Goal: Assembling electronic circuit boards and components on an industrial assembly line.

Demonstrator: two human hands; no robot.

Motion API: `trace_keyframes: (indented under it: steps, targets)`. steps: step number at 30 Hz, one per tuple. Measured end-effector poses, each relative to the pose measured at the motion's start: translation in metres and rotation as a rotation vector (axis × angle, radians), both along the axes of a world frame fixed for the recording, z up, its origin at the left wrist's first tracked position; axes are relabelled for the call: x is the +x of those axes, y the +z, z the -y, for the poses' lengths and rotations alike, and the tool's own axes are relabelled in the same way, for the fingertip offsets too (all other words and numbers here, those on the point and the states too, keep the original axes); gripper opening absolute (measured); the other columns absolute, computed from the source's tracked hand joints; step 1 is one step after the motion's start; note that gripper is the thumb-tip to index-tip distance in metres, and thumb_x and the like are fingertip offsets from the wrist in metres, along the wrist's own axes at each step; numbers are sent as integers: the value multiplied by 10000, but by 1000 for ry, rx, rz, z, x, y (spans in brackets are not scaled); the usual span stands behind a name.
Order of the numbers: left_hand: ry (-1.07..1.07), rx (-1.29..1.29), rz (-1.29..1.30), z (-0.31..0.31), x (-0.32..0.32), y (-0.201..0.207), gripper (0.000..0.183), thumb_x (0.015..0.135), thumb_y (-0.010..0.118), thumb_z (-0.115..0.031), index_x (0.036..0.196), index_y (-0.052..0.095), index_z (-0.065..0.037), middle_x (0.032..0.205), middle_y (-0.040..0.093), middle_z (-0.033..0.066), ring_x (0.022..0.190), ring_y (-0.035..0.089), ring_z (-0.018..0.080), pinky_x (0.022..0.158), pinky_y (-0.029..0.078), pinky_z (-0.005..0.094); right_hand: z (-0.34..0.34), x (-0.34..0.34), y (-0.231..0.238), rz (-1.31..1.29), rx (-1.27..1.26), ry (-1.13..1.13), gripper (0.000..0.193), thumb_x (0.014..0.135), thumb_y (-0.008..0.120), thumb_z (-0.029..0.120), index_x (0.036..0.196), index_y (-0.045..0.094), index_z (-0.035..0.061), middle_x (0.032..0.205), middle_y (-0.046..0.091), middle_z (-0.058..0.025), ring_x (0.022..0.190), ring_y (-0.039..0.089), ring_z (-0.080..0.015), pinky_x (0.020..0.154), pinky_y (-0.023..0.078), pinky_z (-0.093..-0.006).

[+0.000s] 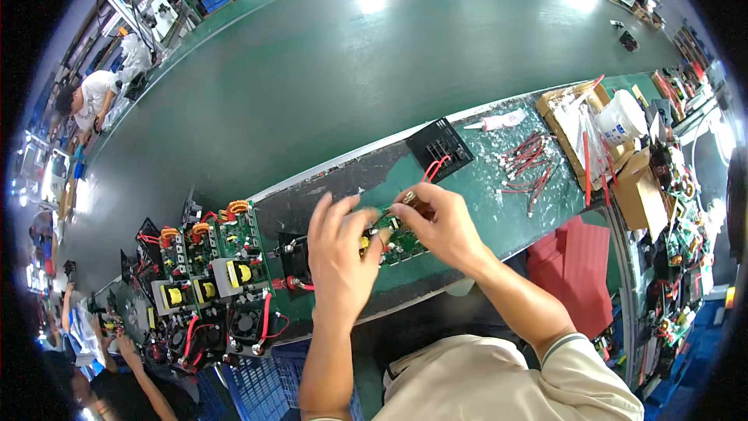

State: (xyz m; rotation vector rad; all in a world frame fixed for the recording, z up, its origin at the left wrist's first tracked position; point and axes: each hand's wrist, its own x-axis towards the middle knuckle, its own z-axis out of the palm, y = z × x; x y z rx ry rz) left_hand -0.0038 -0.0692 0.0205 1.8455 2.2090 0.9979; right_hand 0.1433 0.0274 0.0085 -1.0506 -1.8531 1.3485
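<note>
A green circuit board (403,248) with a yellow part lies on the bench in front of me, partly hidden by both hands. My left hand (340,253) is over its left end, slightly blurred, fingers bent but apart. Thumb and forefinger of my right hand (442,224) are pinched together over the board's far edge; what they hold is too covered to name. Red wires (436,167) run from close to that hand to a black slotted panel (439,150) just beyond. Beside my left wrist are a black part (293,253) and a red terminal (293,283).
Several assembled boards with fans (245,324) stand at the left. Rightward lie a white tube (499,121), red wire leads (531,157), a cardboard box (555,109) and a white tub (621,118). Beyond the bench runs a wide green belt (327,86). A blue crate (265,386) is below.
</note>
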Motion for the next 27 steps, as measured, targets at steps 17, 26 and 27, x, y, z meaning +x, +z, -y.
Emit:
trace_keyframes:
  steps: [17, 26, 27]
  targets:
    - [-291, -101, 694, -37, 19, 6, 212, 831, 743, -9, 1029, 670, -5, 928, 713, 94, 687, 653, 137, 616, 498, 265, -12, 42, 9, -60, -272, 62, 197, 950, 684, 171, 882, 642, -8, 739, 640, -5, 651, 575, -55, 580, 448, -219]
    - [-286, 45, 497, -67, 8, 4, 162, 831, 724, 14, 992, 733, 9, 839, 702, 67, 663, 603, 80, 614, 478, 250, -107, 50, 15, 265, 413, -219, 314, 925, 668, 283, 943, 703, -29, 845, 715, -180, 813, 708, -286, 718, 542, -397]
    - [-282, 66, 458, -71, 4, -2, 156, 849, 714, -8, 1002, 723, 23, 835, 697, 91, 670, 630, 126, 627, 491, 269, -124, 42, 9, 268, 416, -236, 314, 925, 668, 283, 943, 703, -29, 845, 715, -180, 813, 708, -286, 718, 542, -397]
